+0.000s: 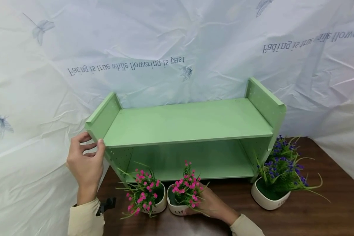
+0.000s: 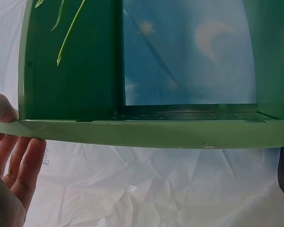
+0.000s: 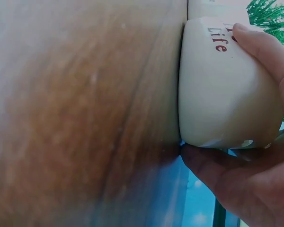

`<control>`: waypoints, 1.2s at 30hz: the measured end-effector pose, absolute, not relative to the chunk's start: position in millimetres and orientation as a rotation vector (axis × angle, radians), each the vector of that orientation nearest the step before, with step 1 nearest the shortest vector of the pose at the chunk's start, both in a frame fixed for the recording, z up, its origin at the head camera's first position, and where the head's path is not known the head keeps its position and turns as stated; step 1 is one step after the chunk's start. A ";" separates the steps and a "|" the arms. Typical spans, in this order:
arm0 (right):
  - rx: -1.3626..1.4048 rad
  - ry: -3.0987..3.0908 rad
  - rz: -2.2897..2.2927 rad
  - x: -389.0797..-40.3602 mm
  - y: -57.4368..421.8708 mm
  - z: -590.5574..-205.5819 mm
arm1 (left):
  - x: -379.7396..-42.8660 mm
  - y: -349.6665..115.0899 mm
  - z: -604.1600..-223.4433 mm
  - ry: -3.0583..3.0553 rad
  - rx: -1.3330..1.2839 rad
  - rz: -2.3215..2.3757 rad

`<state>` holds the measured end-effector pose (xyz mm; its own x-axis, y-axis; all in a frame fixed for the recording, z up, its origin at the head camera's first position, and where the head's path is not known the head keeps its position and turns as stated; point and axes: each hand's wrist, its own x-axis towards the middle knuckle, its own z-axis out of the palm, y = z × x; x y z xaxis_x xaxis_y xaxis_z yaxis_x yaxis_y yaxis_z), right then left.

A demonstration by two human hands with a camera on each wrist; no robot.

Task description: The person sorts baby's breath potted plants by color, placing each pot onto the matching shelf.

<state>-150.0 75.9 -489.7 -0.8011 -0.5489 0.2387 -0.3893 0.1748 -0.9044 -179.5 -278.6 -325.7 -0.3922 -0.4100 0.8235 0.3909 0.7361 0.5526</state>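
A light green two-tier shelf (image 1: 188, 123) stands on the table. My left hand (image 1: 87, 160) pinches the front edge of its left side panel (image 2: 146, 134) between thumb and fingers. Low in front of the shelf, my right hand (image 1: 210, 204) holds a white flowerpot (image 1: 176, 209) of pink artificial flowers (image 1: 188, 186). In the right wrist view, the thumb lies along the side of this pot (image 3: 222, 90), which bears the word "Life", and other fingers curl by its far side. A second white pot (image 1: 162, 203) with pink flowers stands close on its left.
Right of the shelf, a white pot (image 1: 268, 200) holds purple flowers (image 1: 283, 167) whose long leaves spread outward. The brown wooden table (image 1: 321, 183) carries everything. Behind rises a wrinkled pale sheet (image 1: 153, 39) with printed lettering.
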 end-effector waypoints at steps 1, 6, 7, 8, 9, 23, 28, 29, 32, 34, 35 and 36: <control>-0.915 2.290 -1.703 -149.9 76.2 -489.9 | -179.6 -277.4 -324.5 -1.776 0.010 -0.864; -0.876 2.280 -1.698 -148.9 77.4 -490.8 | -175.1 -268.3 -315.3 -1.753 -0.003 -0.882; -0.872 2.262 -1.707 -148.9 77.5 -491.0 | -173.7 -266.4 -313.5 -1.746 -0.002 -0.884; -0.866 2.253 -1.711 -148.9 77.5 -491.0 | -172.3 -264.9 -312.1 -1.742 -0.001 -0.884; -0.862 2.240 -1.720 -149.1 77.5 -490.8 | -171.3 -263.8 -311.1 -1.739 0.000 -0.884; -0.776 2.243 -1.725 -145.6 78.9 -486.9 | -169.2 -259.2 -313.3 -1.717 0.007 -0.900; -0.781 2.328 -1.691 -144.8 81.1 -486.8 | -169.1 -258.7 -313.0 -1.718 -0.003 -0.889; -0.779 2.330 -1.694 -144.6 81.8 -487.0 | -168.1 -257.5 -311.9 -1.717 -0.008 -0.887; -0.784 2.370 -1.678 -143.9 83.9 -486.1 | -166.2 -255.2 -309.7 -1.715 -0.015 -0.883; -0.819 2.401 -1.669 -143.7 85.0 -485.4 | -166.1 -254.8 -309.4 -1.713 -0.015 -0.881; -0.849 2.409 -1.670 -143.9 85.4 -485.1 | -166.1 -254.7 -309.3 -1.713 -0.015 -0.881; -0.872 2.404 -1.679 -143.9 85.8 -484.6 | -166.2 -254.7 -309.3 -1.712 -0.016 -0.881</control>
<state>-143.9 85.8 -484.6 -0.8343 -0.4927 0.2475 -0.4020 0.2364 -0.8846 -166.2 -254.7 -309.3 -0.3471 -0.4192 0.8389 0.4386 0.7181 0.5403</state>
